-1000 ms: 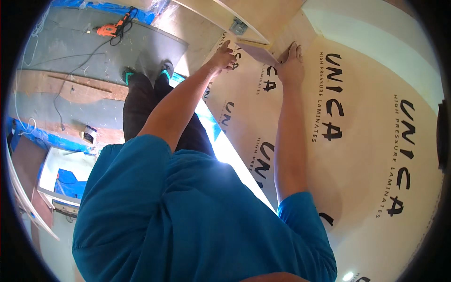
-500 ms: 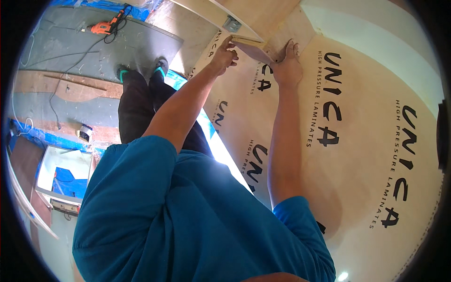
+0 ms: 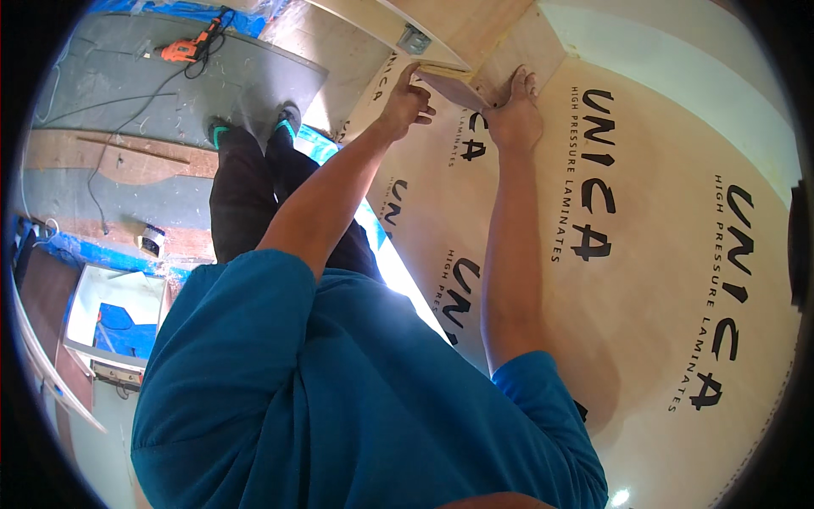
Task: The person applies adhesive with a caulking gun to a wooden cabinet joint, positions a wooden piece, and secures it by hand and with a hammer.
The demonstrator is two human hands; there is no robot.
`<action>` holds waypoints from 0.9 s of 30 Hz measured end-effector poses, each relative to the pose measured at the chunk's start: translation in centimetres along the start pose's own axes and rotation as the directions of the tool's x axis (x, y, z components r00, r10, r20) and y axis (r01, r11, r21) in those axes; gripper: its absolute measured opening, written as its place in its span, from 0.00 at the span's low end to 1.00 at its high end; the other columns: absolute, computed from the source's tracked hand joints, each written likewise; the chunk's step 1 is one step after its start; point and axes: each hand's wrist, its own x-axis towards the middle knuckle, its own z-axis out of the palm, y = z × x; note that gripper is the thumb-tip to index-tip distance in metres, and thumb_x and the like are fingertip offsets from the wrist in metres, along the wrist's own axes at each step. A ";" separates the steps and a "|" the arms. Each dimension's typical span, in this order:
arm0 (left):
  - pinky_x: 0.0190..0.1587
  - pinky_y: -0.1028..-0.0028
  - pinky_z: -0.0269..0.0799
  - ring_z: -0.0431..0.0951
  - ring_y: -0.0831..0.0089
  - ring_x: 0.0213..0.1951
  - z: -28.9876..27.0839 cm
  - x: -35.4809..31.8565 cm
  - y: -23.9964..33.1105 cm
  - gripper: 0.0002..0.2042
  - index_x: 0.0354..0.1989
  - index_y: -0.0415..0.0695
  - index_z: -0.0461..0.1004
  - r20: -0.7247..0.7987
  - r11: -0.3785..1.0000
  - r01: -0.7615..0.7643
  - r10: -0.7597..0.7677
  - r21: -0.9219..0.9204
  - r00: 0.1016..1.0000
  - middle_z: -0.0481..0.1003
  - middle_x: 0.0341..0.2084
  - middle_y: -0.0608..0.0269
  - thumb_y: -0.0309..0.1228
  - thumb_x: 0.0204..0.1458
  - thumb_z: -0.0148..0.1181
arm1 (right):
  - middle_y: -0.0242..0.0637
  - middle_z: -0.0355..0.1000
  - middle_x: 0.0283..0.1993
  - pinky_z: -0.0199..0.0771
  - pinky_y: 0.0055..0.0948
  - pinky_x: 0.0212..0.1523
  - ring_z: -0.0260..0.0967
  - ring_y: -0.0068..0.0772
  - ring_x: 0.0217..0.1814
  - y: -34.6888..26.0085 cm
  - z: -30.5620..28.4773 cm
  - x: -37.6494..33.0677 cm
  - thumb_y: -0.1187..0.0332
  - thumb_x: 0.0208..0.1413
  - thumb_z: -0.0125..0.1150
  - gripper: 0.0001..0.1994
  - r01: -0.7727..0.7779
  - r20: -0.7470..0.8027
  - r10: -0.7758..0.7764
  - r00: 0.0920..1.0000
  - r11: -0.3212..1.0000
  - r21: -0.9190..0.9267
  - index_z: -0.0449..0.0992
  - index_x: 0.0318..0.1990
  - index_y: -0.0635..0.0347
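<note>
A small flat piece of wood (image 3: pixel 454 85) sits high up in the view, at the top edge of the big tan laminate sheet (image 3: pixel 644 254) with dark printed letters. The piece pokes out from under a wooden board (image 3: pixel 500 38) that runs across the top.

Both hands are on this small piece. The left hand (image 3: pixel 405 100) comes up from the lower left on a long, almost straight arm. Its fingers (image 3: pixel 415 78) curl over the left end of the piece, and its grip is closed on that end. The right hand (image 3: pixel 515 114) reaches up on a straight arm that lies over the sheet. Its fingers (image 3: pixel 519 85) point upward and press flat against the right side of the piece and the board. This grip is not clenched; the hand is flat and pushing. The two hands are near each other, with the piece between them.

A small grey metal part (image 3: pixel 414 40) is fixed to a pale board just above the left hand.

Lower down are the blue shirt (image 3: pixel 339 399) and the dark trousers (image 3: pixel 254 195) of the person. Their shoes (image 3: pixel 254 129) stand on the grey floor (image 3: pixel 127 85). An orange drill (image 3: pixel 188 49) with a cord lies on the floor, well apart from the hands. A white box (image 3: pixel 114 318) with a blue thing in it sits at the left.
</note>
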 end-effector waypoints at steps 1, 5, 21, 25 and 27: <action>0.35 0.62 0.82 0.80 0.61 0.36 0.2 -0.1 0.0 0.47 0.76 0.62 0.46 0.000 1.000 0.001 -0.001 0.000 1.000 0.69 0.46 0.54 0.18 0.46 0.55 | 0.48 0.51 0.78 0.65 0.41 0.70 0.52 0.51 0.78 -0.1 -0.1 0.0 0.59 0.42 0.77 0.53 0.000 0.001 0.000 1.000 1.000 0.000 0.51 0.76 0.54; 0.34 0.61 0.82 0.81 0.61 0.33 0.7 -0.5 0.2 0.47 0.76 0.62 0.45 -0.010 1.000 0.000 0.000 0.002 1.000 0.69 0.43 0.55 0.16 0.46 0.54 | 0.48 0.50 0.78 0.65 0.42 0.70 0.53 0.51 0.78 -0.1 0.1 0.0 0.59 0.41 0.78 0.54 -0.009 -0.003 0.009 1.000 1.000 -0.009 0.51 0.76 0.54; 0.32 0.63 0.84 0.82 0.60 0.29 2.2 -2.7 1.5 0.47 0.77 0.60 0.41 0.100 0.998 -0.009 0.016 -0.067 0.995 0.70 0.36 0.58 0.18 0.47 0.54 | 0.47 0.50 0.78 0.66 0.39 0.69 0.53 0.46 0.78 -0.4 -0.3 0.0 0.61 0.41 0.77 0.53 -0.019 0.007 0.019 1.000 0.999 -0.045 0.52 0.76 0.54; 0.30 0.64 0.83 0.82 0.60 0.27 2.7 -3.5 1.9 0.47 0.77 0.60 0.41 0.113 0.996 -0.012 0.022 -0.083 0.993 0.71 0.35 0.57 0.18 0.48 0.54 | 0.47 0.51 0.78 0.66 0.38 0.69 0.53 0.46 0.78 -0.4 -0.1 0.1 0.60 0.41 0.77 0.53 -0.021 -0.008 0.021 1.000 0.999 -0.037 0.52 0.76 0.54; 0.28 0.65 0.83 0.82 0.60 0.26 3.1 -4.1 2.1 0.46 0.77 0.60 0.42 0.113 0.996 -0.036 0.045 -0.081 0.993 0.71 0.35 0.57 0.19 0.48 0.54 | 0.47 0.51 0.78 0.67 0.39 0.69 0.53 0.47 0.78 -0.3 0.0 0.1 0.59 0.41 0.76 0.52 -0.012 0.001 0.012 1.000 0.999 -0.046 0.52 0.76 0.55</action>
